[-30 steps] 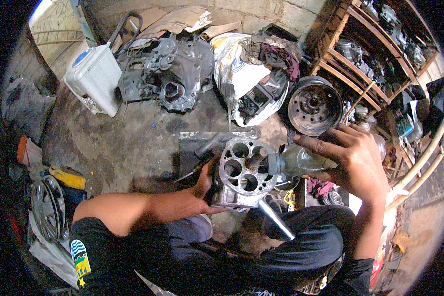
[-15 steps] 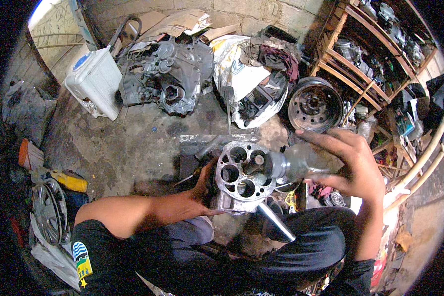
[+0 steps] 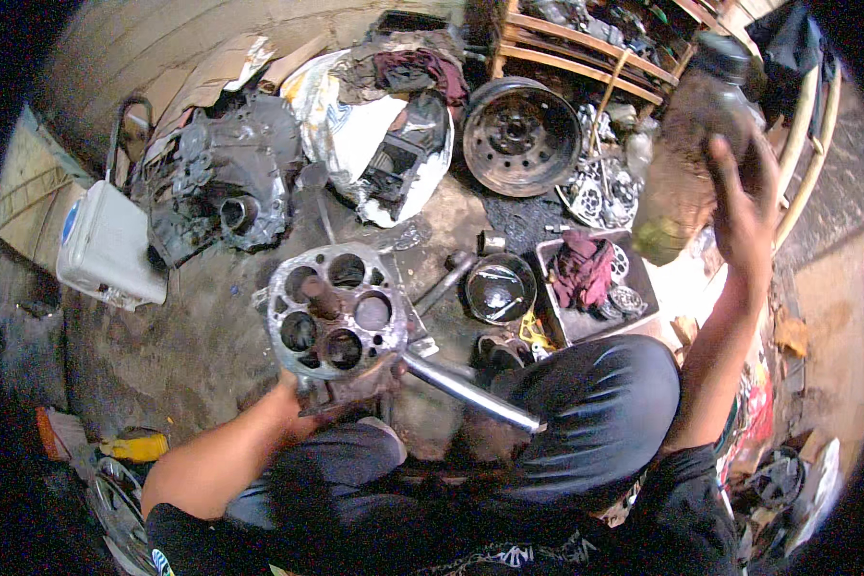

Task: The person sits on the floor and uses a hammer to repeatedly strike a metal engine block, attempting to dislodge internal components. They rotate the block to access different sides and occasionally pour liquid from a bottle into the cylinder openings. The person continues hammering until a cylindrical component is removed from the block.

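Observation:
My left hand (image 3: 309, 392) grips the lower edge of a round grey metal part (image 3: 337, 319) with several large bores, holding it up in front of my knees. A steel shaft (image 3: 470, 390) sticks out from it toward my right leg. My right hand (image 3: 745, 204) is raised high at the right and holds a dirty clear plastic bottle (image 3: 687, 154) with a dark cap, tilted, with greenish liquid at its low end.
On the concrete floor ahead lie a dark gearbox housing (image 3: 217, 187), a white sack with engine parts (image 3: 379, 144), a steel wheel rim (image 3: 520, 136), a black bowl (image 3: 498, 287) and a tray with a red rag (image 3: 586, 278). A white jerrycan (image 3: 106, 248) stands left, wooden shelves (image 3: 586, 48) behind.
My right hand has lifted the bottle away from the metal part, up and to the right. The view has shifted, and the metal part now sits further left with the left hand still on it.

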The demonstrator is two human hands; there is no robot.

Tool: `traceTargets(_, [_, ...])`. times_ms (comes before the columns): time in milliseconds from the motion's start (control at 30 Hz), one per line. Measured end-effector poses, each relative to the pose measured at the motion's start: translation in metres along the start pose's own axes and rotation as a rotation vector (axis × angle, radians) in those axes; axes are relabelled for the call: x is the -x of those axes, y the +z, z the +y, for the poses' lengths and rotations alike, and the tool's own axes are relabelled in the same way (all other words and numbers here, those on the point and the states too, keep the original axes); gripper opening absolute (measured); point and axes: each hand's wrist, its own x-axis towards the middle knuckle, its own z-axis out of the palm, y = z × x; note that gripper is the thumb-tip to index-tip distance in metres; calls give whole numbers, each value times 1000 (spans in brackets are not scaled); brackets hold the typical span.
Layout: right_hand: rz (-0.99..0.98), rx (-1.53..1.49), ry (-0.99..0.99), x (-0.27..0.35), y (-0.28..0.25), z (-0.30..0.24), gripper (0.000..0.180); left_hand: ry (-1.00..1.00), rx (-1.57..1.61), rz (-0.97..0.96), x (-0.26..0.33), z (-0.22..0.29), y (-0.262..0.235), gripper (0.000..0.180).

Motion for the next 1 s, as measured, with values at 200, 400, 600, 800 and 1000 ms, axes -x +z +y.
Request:
traceTargets(200, [-268, 165, 222, 26, 35, 61, 84, 114, -12, 75, -24, 4, 18, 59])
traceTargets(400, [-552, 66, 509, 103, 94, 133, 91, 140, 220, 56, -42, 5, 24, 60])
traceTargets(600, [-699, -101, 328, 184, 163, 189, 90, 98, 226, 11, -61, 7, -7, 57])
traceTargets(800, [-971, -155, 249, 275, 245, 215, 79, 77, 198, 63, -66, 16, -5, 54])
traceTargets(1000, [-1102, 15, 214, 305, 270, 217, 81, 132, 269, 123, -62, 15, -4, 48])
